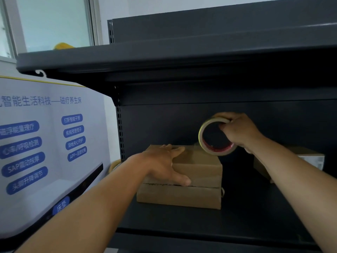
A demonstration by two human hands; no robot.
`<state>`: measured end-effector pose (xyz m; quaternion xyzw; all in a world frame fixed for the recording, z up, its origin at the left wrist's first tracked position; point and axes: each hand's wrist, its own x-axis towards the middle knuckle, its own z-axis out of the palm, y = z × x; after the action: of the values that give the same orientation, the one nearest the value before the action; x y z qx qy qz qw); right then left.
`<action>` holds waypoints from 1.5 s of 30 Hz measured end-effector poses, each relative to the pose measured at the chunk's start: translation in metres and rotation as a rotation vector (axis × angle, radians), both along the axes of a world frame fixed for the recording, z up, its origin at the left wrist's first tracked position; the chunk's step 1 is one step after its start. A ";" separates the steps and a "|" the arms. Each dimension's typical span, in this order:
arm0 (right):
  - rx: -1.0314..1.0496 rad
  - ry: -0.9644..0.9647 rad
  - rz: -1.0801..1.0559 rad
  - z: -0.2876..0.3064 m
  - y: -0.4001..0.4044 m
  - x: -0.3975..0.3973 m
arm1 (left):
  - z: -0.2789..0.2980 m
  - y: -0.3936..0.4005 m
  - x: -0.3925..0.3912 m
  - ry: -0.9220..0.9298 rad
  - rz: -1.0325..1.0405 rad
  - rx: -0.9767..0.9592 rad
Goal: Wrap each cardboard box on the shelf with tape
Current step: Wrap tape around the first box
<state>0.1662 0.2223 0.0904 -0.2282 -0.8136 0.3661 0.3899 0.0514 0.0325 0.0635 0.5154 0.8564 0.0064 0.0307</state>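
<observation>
Two brown cardboard boxes are stacked on the dark shelf: an upper box on a lower box. My left hand lies over the upper box's left top corner, fingers spread across its top and thumb down its front face. My right hand grips a roll of tape by its top rim, held upright above the upper box's back right corner. A third cardboard box stands further right, partly hidden behind my right forearm.
The upper shelf board overhangs close above the hands. A perforated upright bounds the bay on the left. A printed poster stands left of the rack. A yellowish object shows just behind the upright.
</observation>
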 end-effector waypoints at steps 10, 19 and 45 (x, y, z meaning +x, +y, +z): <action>-0.076 0.091 0.067 -0.006 -0.006 -0.001 | 0.013 0.012 0.006 -0.017 -0.010 -0.013; -0.146 0.169 0.048 -0.012 -0.008 -0.006 | 0.005 0.033 0.013 -0.008 -0.071 -0.054; -0.446 0.383 -0.072 -0.056 0.023 0.030 | -0.003 0.034 0.006 0.017 -0.110 -0.017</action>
<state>0.1962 0.2450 0.0346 -0.2637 -0.6162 0.5582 0.4891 0.0571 0.0667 0.0608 0.5613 0.8271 -0.0070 0.0282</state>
